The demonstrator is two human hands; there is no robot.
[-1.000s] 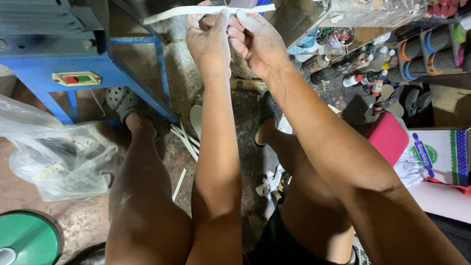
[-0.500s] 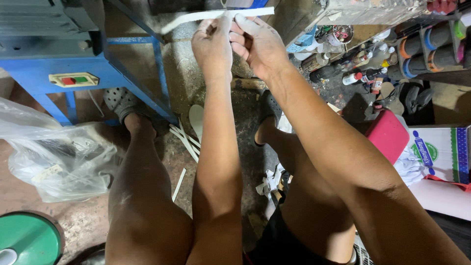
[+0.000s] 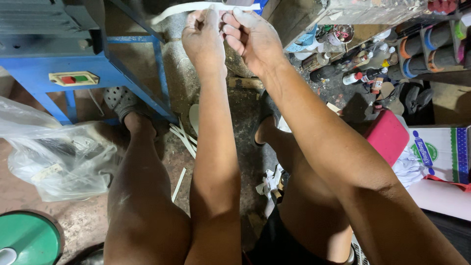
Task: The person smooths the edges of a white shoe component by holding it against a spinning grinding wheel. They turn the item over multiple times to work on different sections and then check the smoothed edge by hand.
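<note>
The left hand (image 3: 203,37) and right hand (image 3: 250,37) are both pinching a long, thin white strip (image 3: 181,9) held above the floor, with similar cut strips (image 3: 182,137) already lying below.

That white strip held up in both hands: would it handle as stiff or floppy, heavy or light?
The white strip is probably springy, not limp: its free end arcs out left of the left hand without hanging. It is likely light, since fingertips of the right hand suffice to pinch it.

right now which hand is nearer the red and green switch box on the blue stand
Left. The left hand is up beside the switch box, to its right; the right hand lies farther right.
</note>
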